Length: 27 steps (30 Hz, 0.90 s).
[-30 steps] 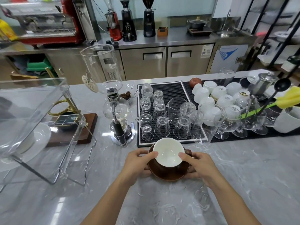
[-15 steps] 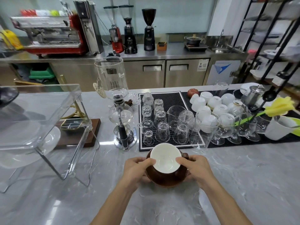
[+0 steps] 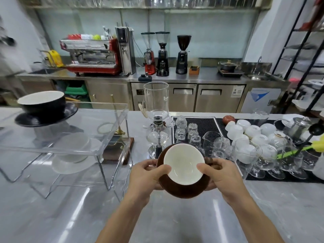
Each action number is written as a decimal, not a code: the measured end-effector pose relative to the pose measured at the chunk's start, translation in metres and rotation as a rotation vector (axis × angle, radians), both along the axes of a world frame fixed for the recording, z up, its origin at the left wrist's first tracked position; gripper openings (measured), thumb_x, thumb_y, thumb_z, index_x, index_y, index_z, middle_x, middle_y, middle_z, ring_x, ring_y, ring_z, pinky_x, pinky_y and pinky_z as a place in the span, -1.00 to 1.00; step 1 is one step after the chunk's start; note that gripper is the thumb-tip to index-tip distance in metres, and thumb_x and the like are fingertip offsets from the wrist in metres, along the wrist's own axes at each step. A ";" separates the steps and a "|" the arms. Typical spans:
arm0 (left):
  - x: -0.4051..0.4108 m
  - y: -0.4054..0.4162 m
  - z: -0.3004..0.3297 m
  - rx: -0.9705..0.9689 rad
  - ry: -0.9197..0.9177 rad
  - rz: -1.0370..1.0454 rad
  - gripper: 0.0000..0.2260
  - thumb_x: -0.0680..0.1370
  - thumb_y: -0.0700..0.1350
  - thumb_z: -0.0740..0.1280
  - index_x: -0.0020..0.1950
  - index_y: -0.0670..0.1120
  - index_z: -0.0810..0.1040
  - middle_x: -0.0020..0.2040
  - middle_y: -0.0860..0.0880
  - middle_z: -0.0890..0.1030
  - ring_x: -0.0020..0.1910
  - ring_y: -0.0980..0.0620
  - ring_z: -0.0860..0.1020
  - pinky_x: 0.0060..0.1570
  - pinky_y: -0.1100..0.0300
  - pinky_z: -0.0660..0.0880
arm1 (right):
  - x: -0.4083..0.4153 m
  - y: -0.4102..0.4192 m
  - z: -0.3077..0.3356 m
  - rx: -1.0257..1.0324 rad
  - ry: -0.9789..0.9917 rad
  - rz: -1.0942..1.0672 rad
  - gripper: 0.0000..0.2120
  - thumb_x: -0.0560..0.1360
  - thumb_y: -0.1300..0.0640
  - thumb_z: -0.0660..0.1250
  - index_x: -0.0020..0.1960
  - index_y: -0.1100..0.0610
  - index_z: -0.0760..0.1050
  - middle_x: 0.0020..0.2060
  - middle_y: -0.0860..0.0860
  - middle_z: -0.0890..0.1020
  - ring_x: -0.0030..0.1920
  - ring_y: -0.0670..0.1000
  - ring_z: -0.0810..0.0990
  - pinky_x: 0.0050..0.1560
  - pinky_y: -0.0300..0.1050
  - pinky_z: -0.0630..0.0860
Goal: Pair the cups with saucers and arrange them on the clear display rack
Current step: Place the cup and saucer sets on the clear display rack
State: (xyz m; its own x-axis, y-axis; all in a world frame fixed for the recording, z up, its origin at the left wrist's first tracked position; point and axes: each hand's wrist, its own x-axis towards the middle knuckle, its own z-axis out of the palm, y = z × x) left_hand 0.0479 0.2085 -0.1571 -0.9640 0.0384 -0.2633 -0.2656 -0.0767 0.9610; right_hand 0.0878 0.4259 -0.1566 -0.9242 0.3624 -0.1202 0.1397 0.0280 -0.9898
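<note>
A grey marble counter [image 3: 175, 216] is streaked with glare from overhead light. Behind it, a steel back counter [image 3: 201, 76] with cabinet doors is set against a pale panelled wall [image 3: 210, 32]. Black shelving [image 3: 305, 55] is seen at right.

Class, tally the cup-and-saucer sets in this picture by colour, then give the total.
Black set, on top of the rack: 1
White set, under the rack top: 1
Brown set, held by left hand and right hand: 1
Total: 3
</note>
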 end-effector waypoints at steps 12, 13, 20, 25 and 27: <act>0.015 -0.057 0.091 0.004 0.294 0.073 -0.60 0.21 -0.14 0.60 0.03 -0.05 0.66 -0.42 -0.03 0.63 -0.31 -0.06 0.74 -0.38 0.11 0.65 | -0.006 -0.051 0.086 -0.048 0.289 0.118 -0.90 0.37 0.26 0.53 -0.14 0.14 0.67 -0.44 0.05 0.65 -0.51 0.00 0.64 -0.52 -0.10 0.60; 0.016 -0.060 0.095 0.006 0.298 0.081 -0.59 0.20 -0.13 0.59 0.03 -0.06 0.66 -0.40 -0.07 0.64 -0.31 -0.07 0.74 -0.38 0.11 0.65 | -0.006 -0.054 0.091 -0.040 0.301 0.128 -0.90 0.37 0.25 0.53 -0.13 0.14 0.67 -0.45 0.04 0.65 -0.51 0.01 0.65 -0.52 -0.11 0.60; 0.017 -0.069 0.106 -0.015 0.325 0.086 -0.56 0.18 -0.08 0.59 0.04 -0.05 0.66 -0.23 -0.23 0.71 -0.25 -0.12 0.76 -0.29 0.00 0.71 | -0.007 -0.066 0.103 -0.052 0.276 0.140 -0.74 0.30 0.19 0.53 -0.05 0.24 0.64 -0.40 0.11 0.68 -0.50 0.03 0.65 -0.53 -0.13 0.58; 0.019 -0.069 0.108 -0.025 0.329 0.091 -0.58 0.16 -0.07 0.59 0.00 -0.03 0.66 -0.17 -0.30 0.69 -0.19 -0.17 0.75 -0.18 -0.14 0.71 | -0.006 -0.068 0.107 -0.034 0.276 0.125 -0.55 0.14 0.04 0.53 -0.04 0.25 0.64 -0.40 0.14 0.67 -0.50 0.05 0.64 -0.52 -0.08 0.61; 0.020 -0.070 0.111 -0.034 0.346 0.099 -0.60 0.14 -0.03 0.58 -0.04 0.02 0.66 -0.19 -0.27 0.69 -0.20 -0.15 0.75 -0.15 -0.15 0.71 | -0.005 -0.069 0.112 -0.010 0.284 0.131 -0.51 0.12 0.00 0.53 -0.04 0.24 0.64 -0.39 0.14 0.67 -0.49 0.06 0.65 -0.52 -0.10 0.60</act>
State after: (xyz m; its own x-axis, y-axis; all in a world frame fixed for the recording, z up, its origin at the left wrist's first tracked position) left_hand 0.0682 0.1386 -0.0459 -0.9948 -0.0625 0.0802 0.0834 -0.0518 0.9952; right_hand 0.0830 0.3570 -0.0450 -0.9601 0.2382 0.1466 -0.1466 0.0177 -0.9890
